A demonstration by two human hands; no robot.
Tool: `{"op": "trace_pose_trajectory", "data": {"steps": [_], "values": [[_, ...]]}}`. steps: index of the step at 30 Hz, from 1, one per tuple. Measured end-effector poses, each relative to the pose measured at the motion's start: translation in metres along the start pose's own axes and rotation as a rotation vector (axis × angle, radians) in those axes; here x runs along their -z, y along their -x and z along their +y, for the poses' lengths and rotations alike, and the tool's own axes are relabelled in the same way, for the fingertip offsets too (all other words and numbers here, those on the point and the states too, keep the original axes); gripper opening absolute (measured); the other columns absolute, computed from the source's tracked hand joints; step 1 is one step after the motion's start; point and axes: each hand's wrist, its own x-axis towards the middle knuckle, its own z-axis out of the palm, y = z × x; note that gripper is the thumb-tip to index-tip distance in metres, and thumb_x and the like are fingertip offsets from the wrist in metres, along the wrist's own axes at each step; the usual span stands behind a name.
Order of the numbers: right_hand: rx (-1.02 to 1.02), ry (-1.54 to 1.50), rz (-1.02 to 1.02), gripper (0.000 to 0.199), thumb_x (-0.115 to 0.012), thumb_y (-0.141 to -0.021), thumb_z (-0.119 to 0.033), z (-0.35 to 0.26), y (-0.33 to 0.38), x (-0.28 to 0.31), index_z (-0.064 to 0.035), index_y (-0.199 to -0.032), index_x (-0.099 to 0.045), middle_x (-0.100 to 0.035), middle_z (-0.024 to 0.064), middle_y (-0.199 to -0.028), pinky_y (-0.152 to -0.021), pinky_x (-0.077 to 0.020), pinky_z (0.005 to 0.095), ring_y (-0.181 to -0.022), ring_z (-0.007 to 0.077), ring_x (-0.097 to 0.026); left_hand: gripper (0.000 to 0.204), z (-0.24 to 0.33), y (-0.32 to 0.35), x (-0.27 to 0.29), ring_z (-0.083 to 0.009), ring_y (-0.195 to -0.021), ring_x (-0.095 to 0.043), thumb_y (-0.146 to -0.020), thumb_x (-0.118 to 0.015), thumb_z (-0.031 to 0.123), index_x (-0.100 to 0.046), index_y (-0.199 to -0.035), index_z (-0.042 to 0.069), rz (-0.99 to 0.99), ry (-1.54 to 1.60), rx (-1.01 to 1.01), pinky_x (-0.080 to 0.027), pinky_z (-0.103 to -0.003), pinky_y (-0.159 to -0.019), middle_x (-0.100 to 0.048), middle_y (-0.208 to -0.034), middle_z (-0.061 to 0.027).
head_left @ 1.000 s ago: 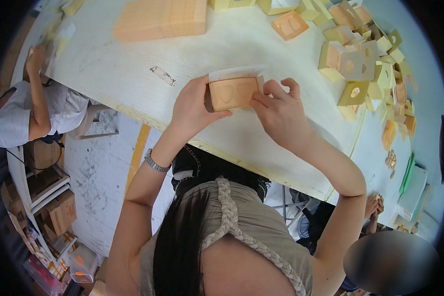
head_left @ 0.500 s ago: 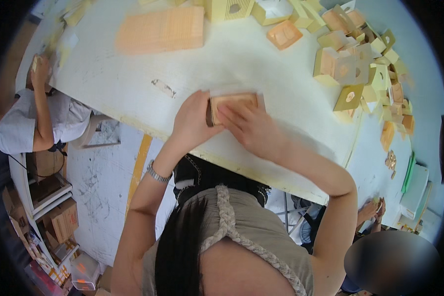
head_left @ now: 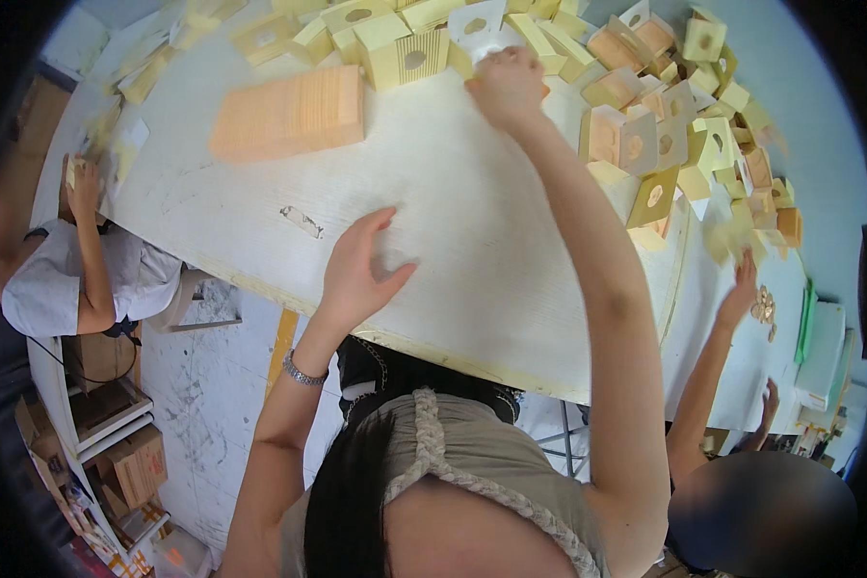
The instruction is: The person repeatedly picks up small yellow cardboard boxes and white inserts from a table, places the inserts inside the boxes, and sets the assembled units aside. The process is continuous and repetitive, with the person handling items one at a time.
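My left hand (head_left: 361, 275) hovers above the near part of the white table (head_left: 453, 279), its thumb and fingers apart with nothing between them. Stretched far forward, my right hand (head_left: 511, 89) is at the row of pale yellow boxes. Its fingers are partly hidden, so a grip cannot be made out. Just behind it stands an open box with a white flap (head_left: 477, 21), and a bit of peach colour shows beside its fingers. To its left is a yellow box with a striped side and a round spot (head_left: 405, 60). A long stack of peach inserts (head_left: 289, 114) lies nearer.
Many open yellow boxes with peach inserts (head_left: 612, 140) crowd the far right. A co-worker's hand (head_left: 739, 289) reaches toward them, near small gold pieces (head_left: 763, 306). At the left, another person's hand (head_left: 82, 188) holds a small pale piece. Shelves with cartons (head_left: 135, 467) stand lower left.
My hands have parted: the right has gone far forward to the boxes, and the left has opened. The small box with its insert is gone from between them. The right-hand co-worker's arm has reached forward.
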Motion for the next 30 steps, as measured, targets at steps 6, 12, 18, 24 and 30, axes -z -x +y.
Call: {"op": "trace_pose_trajectory", "data": {"steps": [6,12,18,24,30], "values": [[0.432,-0.601,-0.253,0.008,-0.068,-0.076,-0.013,-0.084,0.068,0.051,-0.0084,-0.083,-0.07,-0.068,0.0043,-0.095,-0.084,-0.0454,0.0454,-0.096,0.03,-0.06,0.087,0.003,-0.006,-0.005,-0.0294,-0.126,-0.049,-0.068,-0.086,0.009,-0.038,-0.141,0.002,0.408,0.214,0.047,-0.043,-0.04,-0.105,-0.046,-0.138,-0.0173],[0.248,-0.737,-0.083,0.017,-0.069,-0.073,0.0,-0.036,0.124,0.148,-0.0044,-0.088,-0.064,-0.065,0.0096,-0.09,-0.075,-0.0504,0.0404,-0.086,0.029,-0.062,0.072,0.007,-0.018,-0.003,-0.0314,-0.106,-0.06,-0.067,-0.087,0.014,-0.045,-0.124,-0.002,0.184,0.141,0.165,-0.05,-0.04,-0.088,-0.057,-0.116,-0.0193],[-0.265,-0.175,-0.631,0.02,-0.077,-0.076,-0.016,0.001,0.229,0.208,-0.0068,-0.084,-0.06,-0.057,0.0082,-0.073,-0.059,-0.05,0.038,-0.073,0.0272,-0.061,0.068,0.009,-0.018,-0.004,-0.0325,-0.104,-0.06,-0.067,-0.087,0.012,-0.048,-0.12,-0.003,0.215,-0.02,0.12,-0.051,-0.04,-0.084,-0.058,-0.113,-0.0192],[-0.428,-0.614,-0.357,0.015,-0.073,-0.083,-0.007,-0.024,0.21,0.177,-0.0025,-0.09,-0.06,-0.065,0.0085,-0.079,-0.067,-0.0532,0.0328,-0.071,0.0208,-0.064,0.068,0.002,-0.016,-0.007,-0.0331,-0.103,-0.06,-0.066,-0.087,0.013,-0.049,-0.12,-0.001,0.201,0.06,0.109,-0.051,-0.04,-0.084,-0.058,-0.113,-0.0189],[-0.877,-1.331,-0.56,0.021,-0.079,-0.081,-0.009,0.005,0.147,0.137,-0.0028,-0.098,-0.067,-0.07,0.0024,-0.092,-0.069,-0.0534,0.0268,-0.078,0.0107,-0.065,0.067,0.002,-0.015,-0.005,-0.0319,-0.104,-0.059,-0.068,-0.087,0.016,-0.049,-0.121,0.0,0.214,0.095,0.159,-0.05,-0.039,-0.085,-0.058,-0.114,-0.0181]]}}
